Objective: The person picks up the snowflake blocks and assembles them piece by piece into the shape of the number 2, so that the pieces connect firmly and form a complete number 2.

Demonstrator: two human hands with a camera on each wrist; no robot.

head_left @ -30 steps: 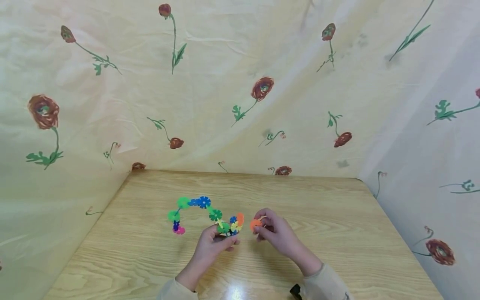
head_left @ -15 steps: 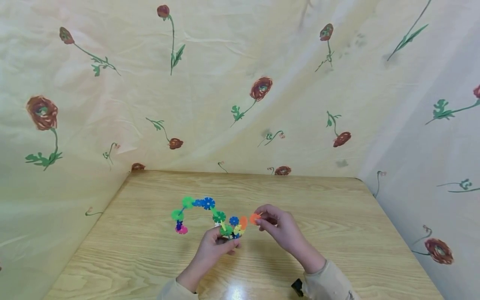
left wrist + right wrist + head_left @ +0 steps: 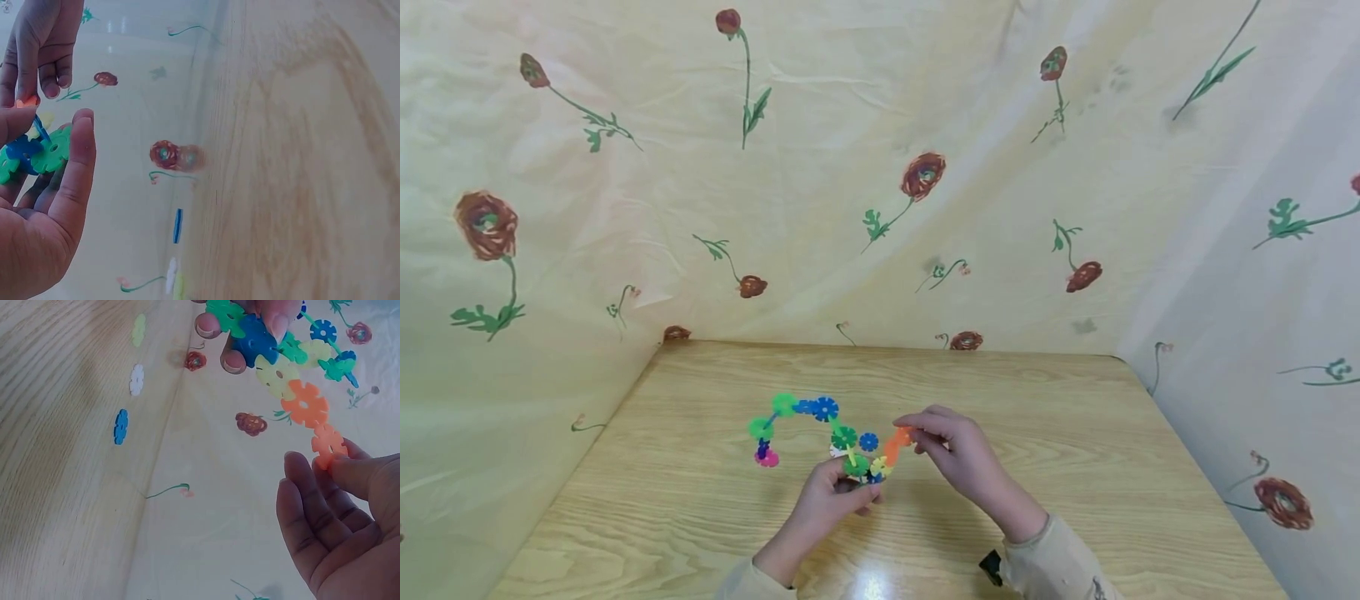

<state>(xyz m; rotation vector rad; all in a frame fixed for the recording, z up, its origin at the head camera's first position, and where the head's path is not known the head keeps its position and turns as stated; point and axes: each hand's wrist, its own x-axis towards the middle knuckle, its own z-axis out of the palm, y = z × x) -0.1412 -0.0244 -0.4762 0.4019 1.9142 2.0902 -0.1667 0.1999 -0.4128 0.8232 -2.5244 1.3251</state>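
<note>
A curved chain of slotted plastic snowflake discs (image 3: 824,408) in green, blue, yellow, pink and orange rises above the table. My left hand (image 3: 829,497) grips it near the green and dark blue discs, thumb in front. At the chain's right end, beside a yellow disc (image 3: 277,375), sits one orange disc (image 3: 304,404). Between thumb and fingertips, my right hand (image 3: 961,460) pinches a second orange disc (image 3: 329,445). The edges of the two orange discs meet; how deep their slots engage I cannot tell. In the left wrist view, the left thumb and fingers partly hide the discs.
Loose on the wooden table (image 3: 685,517) lie a blue disc (image 3: 120,427), a white disc (image 3: 136,380) and a yellow-green disc (image 3: 139,330). A flowered cloth (image 3: 820,208) hangs behind and beside the table. Something small and black (image 3: 991,567) shows by the right cuff.
The orange disc in my right hand was apart from the chain and now meets its orange end disc. My left hand and the chain have shifted slightly right.
</note>
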